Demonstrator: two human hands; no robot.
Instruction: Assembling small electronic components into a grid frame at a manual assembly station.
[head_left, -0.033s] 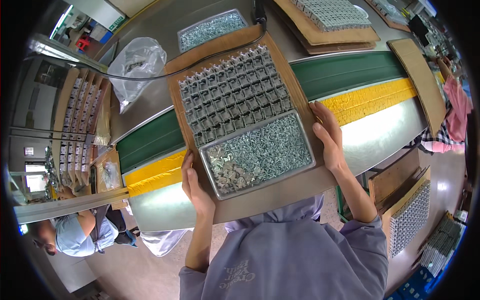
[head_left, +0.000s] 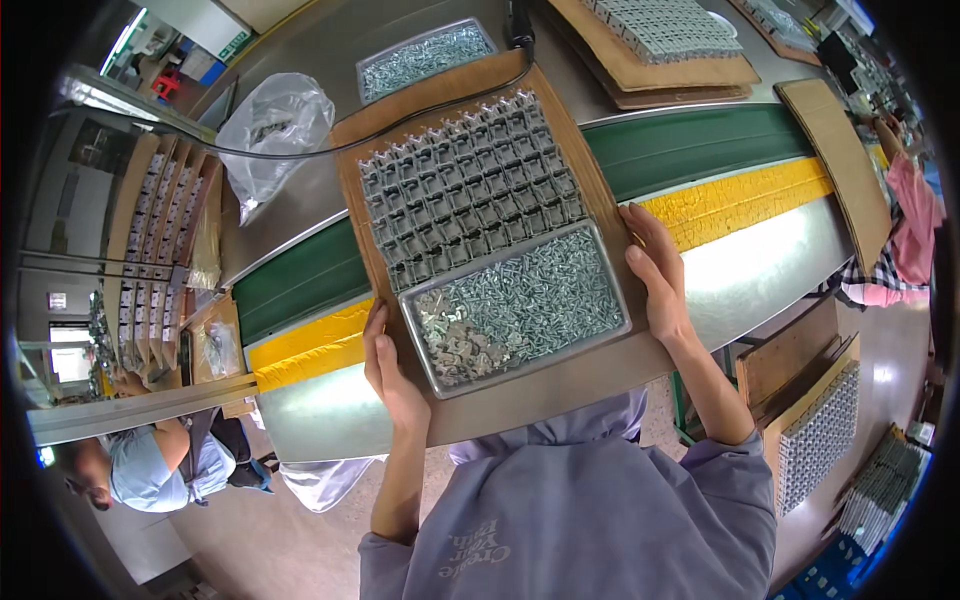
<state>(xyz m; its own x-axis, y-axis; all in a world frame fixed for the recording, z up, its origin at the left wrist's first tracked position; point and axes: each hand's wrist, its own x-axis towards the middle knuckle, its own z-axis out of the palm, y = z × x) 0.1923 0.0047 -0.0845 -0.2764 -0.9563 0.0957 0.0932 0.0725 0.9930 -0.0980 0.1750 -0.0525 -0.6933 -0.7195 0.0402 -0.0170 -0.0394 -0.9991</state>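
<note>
A brown cardboard sheet (head_left: 357, 215) lies across the bench in front of me. My left hand (head_left: 392, 376) grips its left edge near the front corner, and my right hand (head_left: 657, 277) grips the right edge, fingers at the side. On the sheet stand rows of small grey metal brackets (head_left: 470, 185), with thin pins sticking up along the far row. In front of them sits a clear plastic tray (head_left: 520, 376). It holds many silvery screws (head_left: 548, 290) and, at its left end, a pile of small flat metal pieces (head_left: 455, 343). The undersides of my fingers are hidden.
A second tray of screws (head_left: 425, 62) and a clear plastic bag (head_left: 275, 130) lie beyond. A black cable (head_left: 430, 115) crosses above the sheet. Stacked cardboard with brackets (head_left: 665, 30) stands far right. A green belt (head_left: 710, 150) runs across the bench. People work left and right.
</note>
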